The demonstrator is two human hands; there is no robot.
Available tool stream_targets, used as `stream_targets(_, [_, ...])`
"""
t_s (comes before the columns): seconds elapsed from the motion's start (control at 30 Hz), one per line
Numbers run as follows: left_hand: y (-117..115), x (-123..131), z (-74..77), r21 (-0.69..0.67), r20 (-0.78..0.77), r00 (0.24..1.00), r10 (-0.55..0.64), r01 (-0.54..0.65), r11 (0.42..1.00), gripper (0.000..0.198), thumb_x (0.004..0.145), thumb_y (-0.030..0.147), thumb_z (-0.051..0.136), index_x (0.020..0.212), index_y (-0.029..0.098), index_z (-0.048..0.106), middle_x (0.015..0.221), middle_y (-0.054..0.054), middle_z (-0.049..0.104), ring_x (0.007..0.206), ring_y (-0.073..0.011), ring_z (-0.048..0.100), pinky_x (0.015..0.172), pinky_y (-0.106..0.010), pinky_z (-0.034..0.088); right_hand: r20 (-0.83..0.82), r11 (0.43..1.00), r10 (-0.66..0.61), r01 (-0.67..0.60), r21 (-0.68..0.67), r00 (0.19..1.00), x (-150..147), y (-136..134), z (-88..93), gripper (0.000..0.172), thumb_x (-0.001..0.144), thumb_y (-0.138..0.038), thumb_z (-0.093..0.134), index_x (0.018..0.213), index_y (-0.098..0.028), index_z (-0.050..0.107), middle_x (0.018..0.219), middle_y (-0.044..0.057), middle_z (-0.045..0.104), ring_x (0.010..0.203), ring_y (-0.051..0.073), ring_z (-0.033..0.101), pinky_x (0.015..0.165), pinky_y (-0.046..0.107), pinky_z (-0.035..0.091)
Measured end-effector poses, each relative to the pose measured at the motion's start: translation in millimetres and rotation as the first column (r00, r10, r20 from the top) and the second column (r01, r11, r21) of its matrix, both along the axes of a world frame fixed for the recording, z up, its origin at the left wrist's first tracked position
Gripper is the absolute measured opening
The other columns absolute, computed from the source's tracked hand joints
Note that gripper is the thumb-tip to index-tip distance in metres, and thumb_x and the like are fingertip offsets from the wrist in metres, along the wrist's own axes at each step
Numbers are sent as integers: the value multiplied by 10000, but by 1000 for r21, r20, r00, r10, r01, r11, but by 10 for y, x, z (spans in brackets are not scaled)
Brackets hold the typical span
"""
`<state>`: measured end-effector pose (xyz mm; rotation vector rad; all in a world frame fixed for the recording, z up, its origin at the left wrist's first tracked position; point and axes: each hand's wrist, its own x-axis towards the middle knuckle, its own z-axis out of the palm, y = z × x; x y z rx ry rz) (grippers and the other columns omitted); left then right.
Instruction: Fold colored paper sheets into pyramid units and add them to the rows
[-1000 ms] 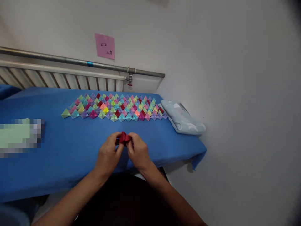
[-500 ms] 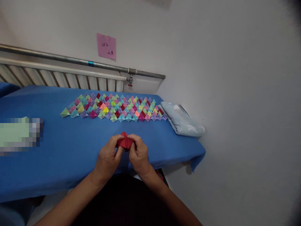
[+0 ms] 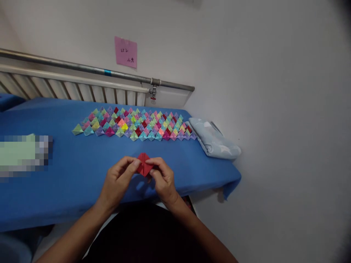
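Note:
A small red folded paper piece (image 3: 144,166), diamond-shaped with a crease down its middle, is held up between both hands over the near part of the blue-covered table (image 3: 71,175). My left hand (image 3: 117,177) pinches its left edge between thumb and fingers. On the other side, my right hand (image 3: 163,179) grips the right edge, its index finger lying across the front. The fingers behind the paper are partly hidden. Beyond the hands, many folded paper pieces (image 3: 134,126) in pink, green, blue, purple, yellow and red stand in close rows.
A folded pale blue cloth (image 3: 216,140) lies at the table's right end by the wall. At the left is a blurred-out green and grey item (image 3: 22,155). Behind the table run a radiator (image 3: 82,89) and a metal pipe (image 3: 131,77). A pink note (image 3: 126,53) hangs above.
The red paper has turned from a peaked, folded shape to a flatter diamond facing me. My left hand has shifted slightly left, its thumb now on the paper's left edge.

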<state>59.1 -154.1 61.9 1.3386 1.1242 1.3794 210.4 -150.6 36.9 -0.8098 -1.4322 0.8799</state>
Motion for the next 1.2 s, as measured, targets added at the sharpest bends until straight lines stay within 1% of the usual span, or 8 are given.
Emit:
stream_targets(0.13, [32,26,-17,-86,128,991,45,-34,996,339,651,395,791,871,191,632,817,1,721,756,-156,671,695,-267,537,72,999,43,-42,-15,996,15,-11,60,220,826,-228,554,991,-238,699,964,17,653,713,115,584,634,249,488])
stream_targets(0.27, [22,48,-9,-135,147,989,3,17,991,503,639,434,793,1035,191,599,858,-17,745,757,-171,693,709,-302,552,18,994,-32,33,-100,999,-41,20,36,121,857,-298,585,937,-231,645,859,-2,654,754,127,600,705,260,491])
stream_targets(0.4, [44,14,-20,-205,145,989,-34,64,977,611,619,464,809,1116,179,600,854,-27,751,750,-174,693,724,-316,548,-42,973,-39,29,-229,998,-80,40,15,225,796,-307,638,1002,-247,569,814,-23,636,710,126,600,664,252,489])
stream_targets(0.53, [116,-60,-14,-303,132,989,-67,105,947,455,618,500,806,904,161,703,794,-33,735,696,-156,658,686,-288,520,-1,961,9,-9,-275,1000,-72,30,38,266,765,-301,643,1009,-246,552,750,-41,612,679,122,587,659,250,473])
stream_targets(0.67, [161,-112,31,-335,55,994,-93,106,936,340,606,486,801,709,170,726,687,-13,698,636,-135,595,642,-262,476,-14,950,67,-68,-306,998,-74,34,65,279,746,-287,649,1005,-240,556,702,-61,593,630,104,551,637,236,446])
stream_targets(0.77, [160,-129,58,-310,-22,998,-64,54,949,302,609,471,784,680,182,728,639,1,677,603,-131,562,609,-254,449,-50,905,104,-115,-411,993,-72,37,91,293,728,-316,672,990,-230,572,678,-70,583,580,91,518,568,217,420])
stream_targets(0.97, [144,-147,62,-243,-76,997,-25,5,970,255,673,448,736,671,193,714,624,11,663,594,-128,554,602,-246,450,-1,764,252,-200,-614,968,-59,-5,121,249,733,-410,700,754,-172,630,617,-49,571,481,59,439,465,204,334])
stream_targets(1.2, [156,-128,63,-282,-23,1000,17,-23,959,278,628,459,756,646,188,699,609,10,650,563,-118,525,564,-242,425,-80,708,244,-234,-666,967,-71,-13,89,253,722,-405,702,688,-166,624,625,-20,628,488,59,504,456,191,355])
